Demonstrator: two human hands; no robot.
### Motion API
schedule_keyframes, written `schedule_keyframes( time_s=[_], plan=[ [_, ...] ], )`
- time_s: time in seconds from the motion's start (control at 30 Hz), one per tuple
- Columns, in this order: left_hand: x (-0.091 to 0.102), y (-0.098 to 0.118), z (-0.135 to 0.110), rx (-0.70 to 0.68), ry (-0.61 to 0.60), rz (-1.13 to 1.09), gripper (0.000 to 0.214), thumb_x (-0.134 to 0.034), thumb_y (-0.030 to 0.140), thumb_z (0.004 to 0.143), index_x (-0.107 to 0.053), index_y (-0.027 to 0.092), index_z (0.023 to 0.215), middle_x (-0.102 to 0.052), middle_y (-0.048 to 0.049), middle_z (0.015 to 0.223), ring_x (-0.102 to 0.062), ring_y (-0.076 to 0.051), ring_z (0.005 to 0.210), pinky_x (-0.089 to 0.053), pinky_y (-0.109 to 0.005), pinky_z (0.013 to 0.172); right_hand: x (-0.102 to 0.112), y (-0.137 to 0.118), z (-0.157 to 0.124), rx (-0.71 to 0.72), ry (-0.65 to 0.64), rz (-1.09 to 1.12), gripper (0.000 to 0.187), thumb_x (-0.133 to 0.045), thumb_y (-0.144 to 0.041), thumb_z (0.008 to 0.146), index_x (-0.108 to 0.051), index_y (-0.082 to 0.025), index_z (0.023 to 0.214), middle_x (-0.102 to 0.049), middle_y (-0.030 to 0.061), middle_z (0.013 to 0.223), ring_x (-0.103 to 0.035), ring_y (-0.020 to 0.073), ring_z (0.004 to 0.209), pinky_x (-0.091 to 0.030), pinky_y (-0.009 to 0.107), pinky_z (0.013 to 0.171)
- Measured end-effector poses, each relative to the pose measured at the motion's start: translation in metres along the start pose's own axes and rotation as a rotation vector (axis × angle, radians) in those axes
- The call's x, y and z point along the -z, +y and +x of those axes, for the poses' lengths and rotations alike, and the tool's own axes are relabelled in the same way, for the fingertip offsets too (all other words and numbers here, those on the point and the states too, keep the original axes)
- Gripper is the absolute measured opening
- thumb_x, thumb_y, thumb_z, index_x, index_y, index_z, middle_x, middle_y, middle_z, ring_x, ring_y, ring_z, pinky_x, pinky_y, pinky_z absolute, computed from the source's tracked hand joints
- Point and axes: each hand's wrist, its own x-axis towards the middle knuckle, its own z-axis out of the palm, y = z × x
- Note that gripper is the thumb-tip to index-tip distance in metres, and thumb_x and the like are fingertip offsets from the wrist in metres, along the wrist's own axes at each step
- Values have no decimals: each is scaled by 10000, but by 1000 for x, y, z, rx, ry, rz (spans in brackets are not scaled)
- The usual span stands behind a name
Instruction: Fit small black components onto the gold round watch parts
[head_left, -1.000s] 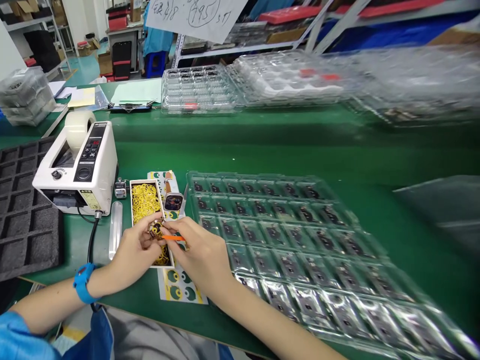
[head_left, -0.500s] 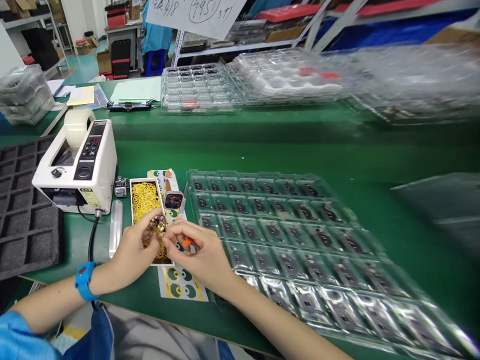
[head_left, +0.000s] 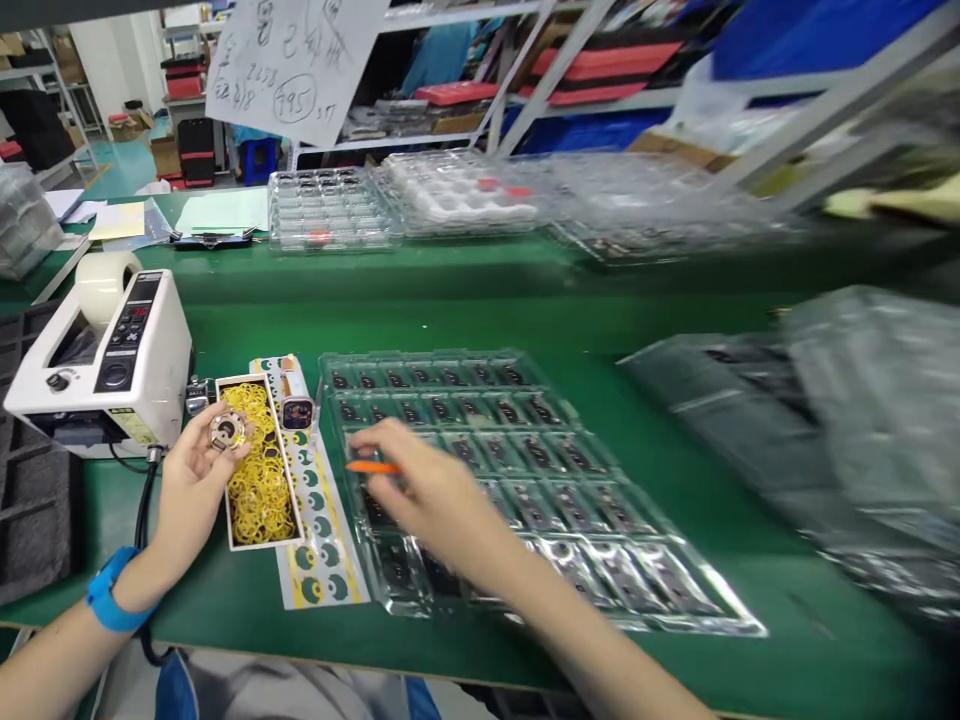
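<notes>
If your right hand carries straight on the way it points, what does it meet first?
Probably the clear plastic tray, since the right hand is over its left rows; height is hard to judge. If it clears that, the watch lies beyond.

A tape machine (head_left: 105, 370) sits on the left of the worktop (head_left: 480, 320), with a foam mat (head_left: 34, 500) to its left. Just right of the machine is an open box of rings (head_left: 259, 480). Right of the box lies a strip of stickers (head_left: 322, 540), with a watch (head_left: 298, 412) at its far end. Right of that is a big tray (head_left: 480, 440). The left hand (head_left: 195, 480) holds a round piece (head_left: 226, 431) over the box. The right hand (head_left: 431, 490) holds a small stick (head_left: 371, 467) over the tray. More trays (head_left: 330, 210) lie at the far side of the worktop, and shelves (head_left: 435, 100) stand behind them.
</notes>
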Motion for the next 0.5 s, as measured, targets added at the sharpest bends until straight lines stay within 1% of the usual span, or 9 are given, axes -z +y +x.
schedule_keyframes(
  time_s=[0.03,0.1,0.13,0.2,0.23,0.3,0.4,0.5],
  plan=[
    [0,0,-1,14,-14,3,444,-686,189,762,-554,184,1186,-649,-93,1234,-650,-202,1089,-511,-339,995,14,17,-1,-141,33,-82,243,-426,-197,831,-600,-192,1001,-649,79,967,-632,201,770,-465,290,622],
    [0,0,-3,35,-37,5,453,-687,201,768,-550,182,1200,-663,-91,1211,-658,-197,1069,-516,-341,993,41,57,-1,-496,54,-335,242,-463,-311,867,-644,-204,988,-660,87,996,-642,240,804,-460,319,635],
    [0,0,-4,41,-46,5,458,-687,206,770,-548,181,1205,-665,-94,1207,-662,-197,1059,-522,-344,986,54,77,-1,-587,60,-394,260,-482,-328,863,-663,-174,967,-669,122,955,-643,281,786,-446,346,612],
    [0,0,-5,47,-60,10,458,-688,216,769,-551,180,1205,-653,-101,1231,-668,-203,1045,-536,-349,967,71,112,-1,-689,46,-450,260,-548,-327,820,-692,-119,881,-669,156,778,-637,332,705,-416,365,559],
    [0,0,-5,47,-63,14,457,-689,220,767,-556,181,1202,-644,-104,1248,-669,-206,1042,-541,-350,959,75,125,0,-708,33,-458,247,-578,-325,800,-702,-117,848,-664,153,729,-635,337,684,-406,361,548],
    [0,-2,-4,46,-63,26,464,-692,227,759,-564,180,1202,-632,-105,1266,-669,-211,1040,-548,-357,948,76,141,0,-716,7,-460,219,-631,-330,766,-717,-137,824,-663,134,695,-636,331,670,-401,352,545],
    [1,-6,-2,54,-45,37,483,-699,230,742,-566,170,1202,-626,-105,1275,-654,-223,1069,-535,-363,963,67,147,0,-700,-13,-448,189,-670,-331,739,-731,-173,822,-665,119,690,-634,324,656,-392,345,538],
    [2,-9,0,61,-36,26,484,-700,226,733,-569,164,1195,-620,-105,1283,-632,-236,1108,-526,-357,968,62,147,0,-698,-13,-421,134,-686,-304,731,-717,-174,727,-625,118,612,-606,300,567,-364,339,504]
  ],
)
